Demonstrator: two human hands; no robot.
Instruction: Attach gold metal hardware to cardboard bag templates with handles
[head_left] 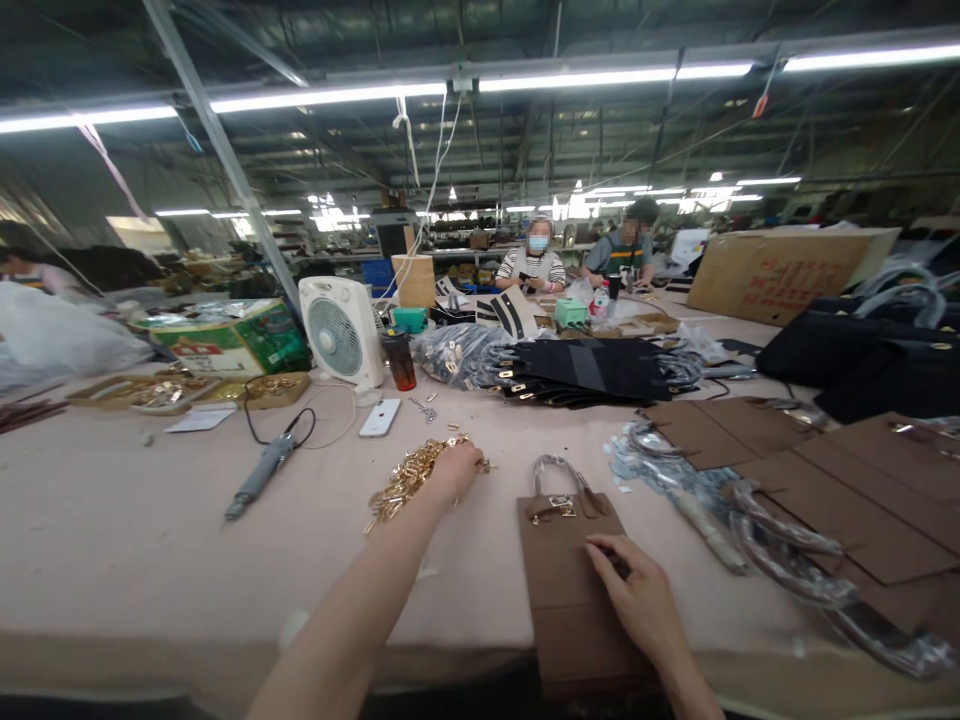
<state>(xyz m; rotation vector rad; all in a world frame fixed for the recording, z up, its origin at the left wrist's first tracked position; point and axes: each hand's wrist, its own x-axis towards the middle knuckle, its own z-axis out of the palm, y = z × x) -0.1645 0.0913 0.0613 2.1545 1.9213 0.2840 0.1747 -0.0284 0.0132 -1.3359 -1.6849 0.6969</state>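
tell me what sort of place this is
Probably a handbag factory or workshop: a brown bag piece lies under the right hand, near a heap of gold-coloured metal fittings and a stack of black bag pieces.

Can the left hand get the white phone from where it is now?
Probably yes. The left hand is at the gold pieces, and the white phone lies uncovered nearby. Only that low pile seems partly between them, so reaching over should work.
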